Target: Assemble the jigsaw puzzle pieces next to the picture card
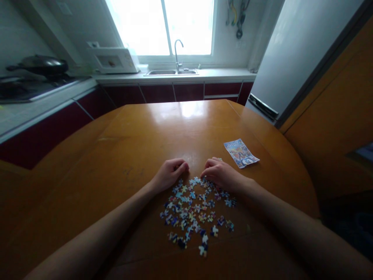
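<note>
Loose jigsaw puzzle pieces (190, 212), many of them pale blue, white and dark blue, lie scattered on the wooden table (140, 144) in front of me. My left hand (170, 174) rests at the upper left edge of the pieces, fingers curled in and thumb against them; whatever is inside is hidden. At the pile's upper right edge, my right hand (221, 174) is bent over with its fingertips pinched at a puzzle piece, mostly covered by the fingers. A small bit of something pale peeks out behind the right knuckles.
A creased printed picture sheet (241, 153) lies beyond my right hand. Past the table are a counter with a sink (163, 72) and faucet, a white microwave (113, 60), and a pan (43, 65) on the stove. A tall fridge (294, 50) stands at right.
</note>
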Motion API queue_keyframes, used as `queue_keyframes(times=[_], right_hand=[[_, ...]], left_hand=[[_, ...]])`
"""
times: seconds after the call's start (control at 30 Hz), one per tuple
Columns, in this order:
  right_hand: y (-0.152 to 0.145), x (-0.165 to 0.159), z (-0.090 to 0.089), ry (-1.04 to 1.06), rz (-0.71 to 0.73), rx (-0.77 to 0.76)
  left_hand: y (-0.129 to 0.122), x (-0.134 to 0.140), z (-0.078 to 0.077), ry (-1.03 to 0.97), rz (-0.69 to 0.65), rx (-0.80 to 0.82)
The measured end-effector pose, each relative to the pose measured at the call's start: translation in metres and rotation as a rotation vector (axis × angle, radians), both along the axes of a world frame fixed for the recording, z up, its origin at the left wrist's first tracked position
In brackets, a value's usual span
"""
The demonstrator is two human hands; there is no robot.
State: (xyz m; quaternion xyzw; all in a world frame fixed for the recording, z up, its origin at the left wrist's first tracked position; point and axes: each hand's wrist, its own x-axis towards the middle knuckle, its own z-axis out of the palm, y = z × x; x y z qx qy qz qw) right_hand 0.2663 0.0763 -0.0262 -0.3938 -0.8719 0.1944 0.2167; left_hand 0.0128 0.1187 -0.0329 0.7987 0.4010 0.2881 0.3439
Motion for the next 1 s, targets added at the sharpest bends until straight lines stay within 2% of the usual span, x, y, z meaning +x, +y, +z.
queue_keyframes(times=[0.4,0.67,0.73,0.83,0.93,1.0], right_hand=[[0.003,-0.001,0.003,-0.028,0.022,-0.021],[0.004,-0.001,0.004,0.115,-0.06,-0.113],[0.006,0.001,0.004,0.2,-0.128,-0.124],[0.015,0.008,0.0,0.325,-0.316,-0.084],[0.029,0.021,-0.007,0.402,-0.503,-0.025],[0.037,0.029,-0.013,0.408,-0.567,0.002]], left_hand=[[0.001,0.001,-0.001,0.01,-0.002,-0.004],[0.001,0.0,-0.003,-0.011,-0.008,-0.014],[0.001,0.0,-0.003,-0.005,-0.006,-0.022],[0.001,0.0,-0.003,-0.003,-0.005,-0.032],[0.002,0.0,-0.004,-0.009,-0.005,-0.035],[0.001,0.0,-0.004,-0.009,-0.003,-0.034]])
